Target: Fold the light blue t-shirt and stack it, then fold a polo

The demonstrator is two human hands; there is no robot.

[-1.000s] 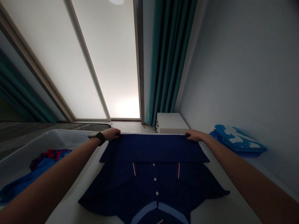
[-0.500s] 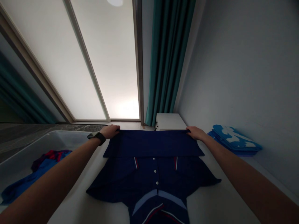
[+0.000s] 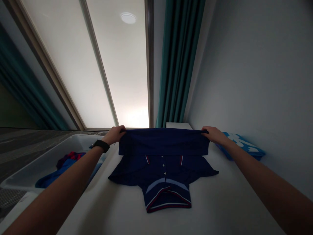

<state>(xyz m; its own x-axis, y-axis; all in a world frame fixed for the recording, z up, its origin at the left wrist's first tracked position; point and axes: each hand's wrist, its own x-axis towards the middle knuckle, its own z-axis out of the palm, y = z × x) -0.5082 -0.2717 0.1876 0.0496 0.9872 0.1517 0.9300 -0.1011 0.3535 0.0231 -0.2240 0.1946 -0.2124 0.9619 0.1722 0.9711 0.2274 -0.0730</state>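
Observation:
A navy polo shirt with white buttons and red-and-white trim lies on a white surface, its collar toward me. Its far part is folded over toward the collar. At the far left corner of that fold, my left hand, with a dark watch on the wrist, pinches the cloth. My right hand grips the far right corner in the same way. The folded edge is stretched straight between both hands. The sleeves spread out to either side, and the collar stands partly open.
To the left stands a translucent plastic tub with blue and red clothes inside. A folded blue-and-white cloth lies at the right by the wall. Behind are a white cabinet, a teal curtain and frosted door panels.
Both hands still hold the shirt's fold, whose edge now looks slightly raised. My view has shifted, so the whole collar and more of the tub show.

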